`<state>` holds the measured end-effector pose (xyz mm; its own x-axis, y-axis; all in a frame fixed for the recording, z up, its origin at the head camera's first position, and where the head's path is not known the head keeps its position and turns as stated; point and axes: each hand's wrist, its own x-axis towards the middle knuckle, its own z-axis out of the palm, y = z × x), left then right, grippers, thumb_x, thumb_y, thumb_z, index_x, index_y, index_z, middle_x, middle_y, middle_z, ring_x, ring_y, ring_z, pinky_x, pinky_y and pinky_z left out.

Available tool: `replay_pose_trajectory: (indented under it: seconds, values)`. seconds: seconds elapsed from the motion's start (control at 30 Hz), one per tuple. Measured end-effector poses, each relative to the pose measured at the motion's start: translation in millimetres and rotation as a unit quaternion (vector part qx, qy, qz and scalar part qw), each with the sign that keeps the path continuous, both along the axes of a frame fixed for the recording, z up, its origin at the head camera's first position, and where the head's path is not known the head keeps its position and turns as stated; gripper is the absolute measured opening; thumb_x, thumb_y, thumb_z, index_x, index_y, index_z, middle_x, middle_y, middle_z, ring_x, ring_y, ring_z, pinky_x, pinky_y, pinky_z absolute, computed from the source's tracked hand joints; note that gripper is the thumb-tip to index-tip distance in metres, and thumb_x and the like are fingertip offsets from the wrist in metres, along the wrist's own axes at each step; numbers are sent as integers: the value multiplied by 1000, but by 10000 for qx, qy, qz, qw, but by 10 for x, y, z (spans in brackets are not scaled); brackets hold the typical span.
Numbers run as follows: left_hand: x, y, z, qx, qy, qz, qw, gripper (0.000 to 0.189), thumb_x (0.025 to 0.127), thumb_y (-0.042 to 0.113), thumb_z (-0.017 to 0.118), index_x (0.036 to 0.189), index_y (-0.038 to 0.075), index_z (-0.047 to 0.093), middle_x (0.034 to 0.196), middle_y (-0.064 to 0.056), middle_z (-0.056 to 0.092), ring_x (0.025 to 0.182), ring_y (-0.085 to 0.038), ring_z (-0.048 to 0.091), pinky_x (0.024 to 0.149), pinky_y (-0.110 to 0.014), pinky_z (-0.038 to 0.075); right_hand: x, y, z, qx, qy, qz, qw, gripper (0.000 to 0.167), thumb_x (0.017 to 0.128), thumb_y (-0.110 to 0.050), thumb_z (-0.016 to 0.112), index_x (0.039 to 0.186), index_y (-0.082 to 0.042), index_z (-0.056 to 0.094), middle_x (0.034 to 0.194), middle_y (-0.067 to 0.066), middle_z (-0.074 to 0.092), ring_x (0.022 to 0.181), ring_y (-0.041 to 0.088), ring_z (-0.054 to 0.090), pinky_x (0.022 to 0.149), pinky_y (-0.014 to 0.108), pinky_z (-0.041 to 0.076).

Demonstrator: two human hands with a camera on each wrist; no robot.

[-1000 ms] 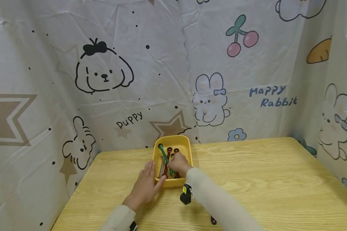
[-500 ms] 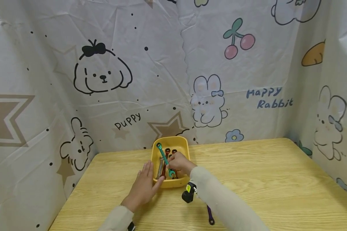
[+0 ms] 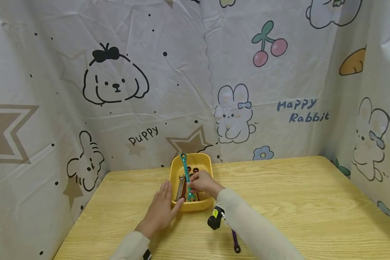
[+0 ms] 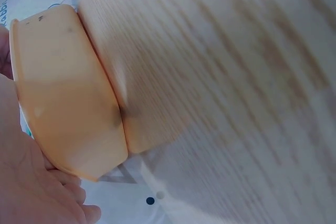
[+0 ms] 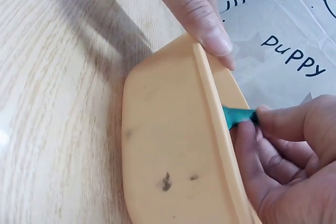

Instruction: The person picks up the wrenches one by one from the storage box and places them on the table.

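Right hand (image 3: 204,182) pinches a teal wrench (image 3: 185,168) mid-shaft between thumb and fingers, lower end within the yellow bin (image 3: 193,207), ring end overlapping the far rim; left hand (image 3: 160,207), fingers extended, lies against the bin's left side, thumb at the near rim. Bin contents: silver wrench (image 3: 180,187) at left, red wrenches beside it, partly hidden. Outside, on the wooden table (image 3: 295,202): purple wrench (image 3: 236,242), partly behind the right sleeve (image 3: 253,225).
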<state>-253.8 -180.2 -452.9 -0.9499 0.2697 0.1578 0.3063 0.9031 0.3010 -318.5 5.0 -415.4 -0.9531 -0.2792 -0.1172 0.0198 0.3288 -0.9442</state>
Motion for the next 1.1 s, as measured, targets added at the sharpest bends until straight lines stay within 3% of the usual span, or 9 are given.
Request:
replay_pose_trajectory:
  seconds: [0.17,0.47,0.67,0.8,1.1]
  values:
    - [7,12,13,32,-21,-2,10000,85,99,58,33,150,-7,15,158,-22,12,146,-36,9,114,-56,15,14,13,-13,-100,175,-60,9998,11,89,-4,66,94,6,70,85,8,66,71,14,62,73,36,57]
    - [28,16,22,65,14,-8,10000,86,98,59,32,150,-7,15,158,-23,12,146,-37,10,114,-56,16,39,24,-24,-739,220,106,9970,22,88,2,64,108,11,61,94,15,65,80,17,65,75,35,57]
    - [15,1,22,83,43,42,9999,84,99,57,35,150,-7,15,158,-22,12,146,-36,10,114,-56,16,32,58,-33,-887,130,221,9957,19,88,2,65,105,9,61,92,15,68,79,20,69,77,43,57]
    - [8,-4,20,62,41,72,9999,84,99,57,35,150,-7,15,158,-22,13,146,-36,10,115,-55,16,33,94,-39,-907,204,212,9954,17,89,-3,65,102,8,63,92,17,70,75,16,68,75,40,57]
    - [10,22,15,108,50,46,9999,81,99,52,40,150,-7,16,157,-23,13,146,-36,10,115,-55,15,50,167,-13,-1271,127,-253,9915,19,91,-5,63,102,11,64,96,22,70,69,13,65,76,38,57]
